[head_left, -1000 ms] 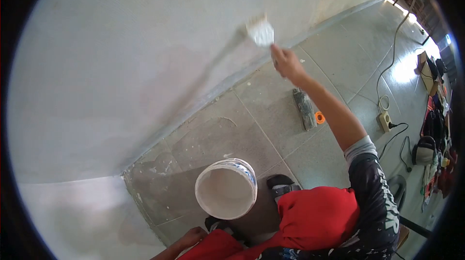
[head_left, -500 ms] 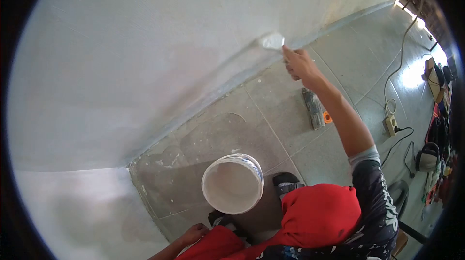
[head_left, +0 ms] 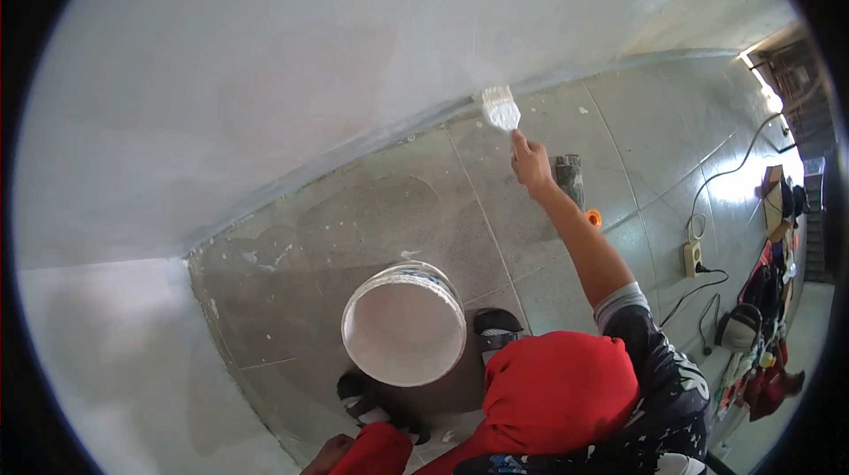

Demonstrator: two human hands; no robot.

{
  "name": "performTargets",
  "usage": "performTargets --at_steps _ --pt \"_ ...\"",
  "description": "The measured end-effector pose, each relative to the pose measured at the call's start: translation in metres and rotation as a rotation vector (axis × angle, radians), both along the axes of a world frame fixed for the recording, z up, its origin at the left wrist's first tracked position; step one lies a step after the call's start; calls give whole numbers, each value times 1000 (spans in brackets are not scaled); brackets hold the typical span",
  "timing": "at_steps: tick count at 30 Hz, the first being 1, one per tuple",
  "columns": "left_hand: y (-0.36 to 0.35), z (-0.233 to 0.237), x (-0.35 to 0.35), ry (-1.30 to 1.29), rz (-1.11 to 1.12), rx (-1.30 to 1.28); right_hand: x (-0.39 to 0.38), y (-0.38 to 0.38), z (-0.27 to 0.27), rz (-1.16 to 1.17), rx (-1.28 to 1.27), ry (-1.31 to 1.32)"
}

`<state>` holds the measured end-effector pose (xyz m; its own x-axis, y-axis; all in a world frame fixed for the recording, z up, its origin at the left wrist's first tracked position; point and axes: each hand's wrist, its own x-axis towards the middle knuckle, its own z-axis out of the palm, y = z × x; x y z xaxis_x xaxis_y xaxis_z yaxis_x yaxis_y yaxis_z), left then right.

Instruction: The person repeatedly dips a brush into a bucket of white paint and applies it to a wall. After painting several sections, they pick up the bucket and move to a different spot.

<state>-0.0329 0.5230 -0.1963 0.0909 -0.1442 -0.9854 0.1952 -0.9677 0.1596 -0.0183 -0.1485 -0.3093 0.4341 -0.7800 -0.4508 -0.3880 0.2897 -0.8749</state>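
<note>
- Wall at left and above shows uneven, pinkish-grey patches; where it meets the floor tiles, a stray sweep could carry pale coating onto them.
- Left hand sits at the bottom edge, beside the person's red-clothed leg. How far its fingers are spread I cannot tell, as the frame cuts it off; no tool shows in it.
- Bucket, pale inside, stands on the floor between the two feet. A shifting dark shoe might knock it and tip it; how full it is cannot be judged from here.
- Brush is out at arm's reach, by the foot of the wall, bristles toward it. Its white load could drip on the tiles if too heavy. Whether the bristles touch the wall is unclear.
- Right hand is closed narrowly round the brush handle, fingers curled; a slack grip at this stretch could let the brush twist.
- Dark block-like object and orange ring lie near the forearm, where drips could land.
- Power socket lies farther right, its cord a possible snag for a foot.
</note>
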Motion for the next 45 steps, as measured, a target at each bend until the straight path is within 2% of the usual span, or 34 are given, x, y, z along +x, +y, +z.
performTargets --at_steps 5,10,12,13,15,19,22,24,26,27,33,37,39,40,42,45 --pt "21 -13 -6 -13 -36 -61 -17 1 -18 51 12 136" --pt "21 -22 6 -31 -90 -104 -8 -24 9 69 -52 230" --pt "17 -23 14 -43 -103 -111 -3 -30 22 -62 -211 -78" --pt "17 -23 18 -46 -105 -105 -8 -26 27 -69 -209 -80" --pt "18 -25 24 -53 -120 -103 -23 -12 35 -128 -25 -326" --pt "39 -43 25 -74 -245 -291 -25 -4 32 -107 -82 -341" --pt "45 -51 28 -60 -297 -330 -12 -9 20 -85 -64 -292" --pt "48 -54 26 -53 -323 -352 -2 -16 -5 29 -60 -74" --pt "55 -60 23 -67 -308 -335 -2 -15 -30 31 -74 16" --pt "57 -60 24 -79 -296 -320 0 -11 -30 29 -89 108" --pt "64 -58 11 -55 -225 -231 -2 8 -30 44 -69 191" --pt "81 -69 4 -15 -293 -278 10 10 4 56 -41 180" --pt "80 -69 7 -85 -227 -293 16 20 34 -68 -160 -107" --pt "66 -59 12 -86 -227 -290 17 24 46 -67 -157 -107" --pt "40 -43 17 -55 -119 -143 16 31 66 -179 -181 -465" --pt "52 -53 16 -50 -149 -283 21 30 89 -151 -198 -530"
